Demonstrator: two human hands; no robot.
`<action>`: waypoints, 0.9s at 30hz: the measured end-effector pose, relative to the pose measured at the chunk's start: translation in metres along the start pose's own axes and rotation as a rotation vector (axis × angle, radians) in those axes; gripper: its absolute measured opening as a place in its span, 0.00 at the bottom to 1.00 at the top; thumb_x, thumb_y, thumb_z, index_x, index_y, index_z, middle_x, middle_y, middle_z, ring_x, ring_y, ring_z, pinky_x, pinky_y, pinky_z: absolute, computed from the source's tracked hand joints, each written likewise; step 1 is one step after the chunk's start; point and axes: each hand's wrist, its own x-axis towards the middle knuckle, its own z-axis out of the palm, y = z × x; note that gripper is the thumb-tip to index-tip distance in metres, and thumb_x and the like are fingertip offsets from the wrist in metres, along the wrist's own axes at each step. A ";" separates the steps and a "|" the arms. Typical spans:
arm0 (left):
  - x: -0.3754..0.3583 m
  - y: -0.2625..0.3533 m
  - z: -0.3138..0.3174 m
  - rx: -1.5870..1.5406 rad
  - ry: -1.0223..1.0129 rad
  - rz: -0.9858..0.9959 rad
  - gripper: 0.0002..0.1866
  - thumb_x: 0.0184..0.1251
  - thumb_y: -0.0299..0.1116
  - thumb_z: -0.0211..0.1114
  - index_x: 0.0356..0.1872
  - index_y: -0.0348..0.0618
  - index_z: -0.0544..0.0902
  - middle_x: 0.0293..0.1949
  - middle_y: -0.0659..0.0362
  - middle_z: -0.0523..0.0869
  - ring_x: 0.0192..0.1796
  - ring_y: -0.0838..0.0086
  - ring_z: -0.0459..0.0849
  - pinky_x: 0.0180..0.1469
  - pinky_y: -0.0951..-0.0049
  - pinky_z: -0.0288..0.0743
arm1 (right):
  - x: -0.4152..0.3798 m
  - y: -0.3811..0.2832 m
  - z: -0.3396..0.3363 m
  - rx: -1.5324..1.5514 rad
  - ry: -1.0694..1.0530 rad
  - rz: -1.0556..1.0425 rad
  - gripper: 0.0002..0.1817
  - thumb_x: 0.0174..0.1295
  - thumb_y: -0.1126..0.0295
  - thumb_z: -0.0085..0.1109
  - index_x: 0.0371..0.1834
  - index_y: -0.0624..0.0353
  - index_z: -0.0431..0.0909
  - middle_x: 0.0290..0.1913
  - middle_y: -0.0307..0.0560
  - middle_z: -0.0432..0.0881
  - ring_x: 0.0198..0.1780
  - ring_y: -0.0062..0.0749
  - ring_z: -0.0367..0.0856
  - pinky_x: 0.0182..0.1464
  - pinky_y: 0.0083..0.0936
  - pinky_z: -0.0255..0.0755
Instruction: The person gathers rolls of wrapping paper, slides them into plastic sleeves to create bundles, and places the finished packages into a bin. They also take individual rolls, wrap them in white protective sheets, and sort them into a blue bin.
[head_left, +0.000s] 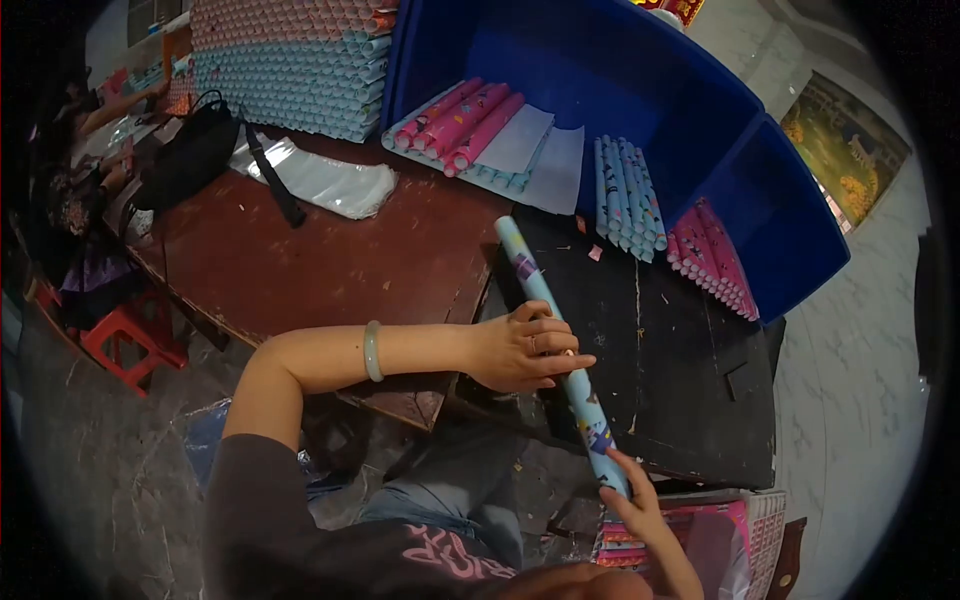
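A light-blue roll of printed paper (590, 412) slants across the middle of the view, its far end over the black table top. My left hand (525, 348), with a ring and a pale green bangle on the wrist, lies across the roll's middle with its fingers over it. Around the near end, my right hand (635, 495) grips with thumb and fingers on opposite sides. Beyond them, blue rolls (628, 200) and pink rolls (712, 260) lie in separate groups on the black table (690, 370).
A large blue bin (600, 70) stands behind the rolls. Pink rolls (460, 125) and white sheets lie on the brown table (330, 265), near clear plastic bags (335, 180) and a black bag (185, 165). Many rolls (290, 80) are stacked behind. Another person (90, 170) sits at far left.
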 end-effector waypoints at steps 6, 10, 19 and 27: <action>0.000 0.013 0.009 -0.057 0.054 0.023 0.32 0.55 0.32 0.66 0.64 0.46 0.69 0.50 0.57 0.70 0.57 0.67 0.69 0.57 0.60 0.58 | 0.132 -0.022 -0.030 0.167 0.249 -0.180 0.30 0.63 0.73 0.56 0.71 0.55 0.62 0.67 0.44 0.67 0.64 0.29 0.67 0.63 0.26 0.62; -0.003 0.013 0.009 -0.046 -0.015 0.026 0.33 0.51 0.31 0.67 0.63 0.47 0.70 0.51 0.58 0.70 0.56 0.67 0.70 0.58 0.60 0.58 | 0.297 -0.014 -0.036 0.254 0.293 -0.263 0.28 0.64 0.67 0.56 0.69 0.50 0.66 0.60 0.45 0.74 0.57 0.28 0.71 0.54 0.25 0.67; -0.011 0.009 0.003 -0.061 -0.075 -0.031 0.33 0.48 0.31 0.70 0.61 0.45 0.72 0.51 0.55 0.71 0.55 0.63 0.72 0.59 0.60 0.57 | 0.492 0.003 -0.004 -0.028 0.568 -0.229 0.44 0.48 0.44 0.67 0.66 0.58 0.68 0.62 0.65 0.72 0.63 0.56 0.70 0.64 0.42 0.65; 0.002 0.014 -0.010 -0.061 -0.215 -0.057 0.31 0.47 0.27 0.72 0.56 0.45 0.72 0.50 0.53 0.68 0.51 0.59 0.69 0.51 0.59 0.62 | 0.222 0.004 -0.009 0.244 0.017 -0.420 0.27 0.65 0.67 0.60 0.65 0.61 0.67 0.61 0.47 0.73 0.57 0.29 0.76 0.56 0.25 0.71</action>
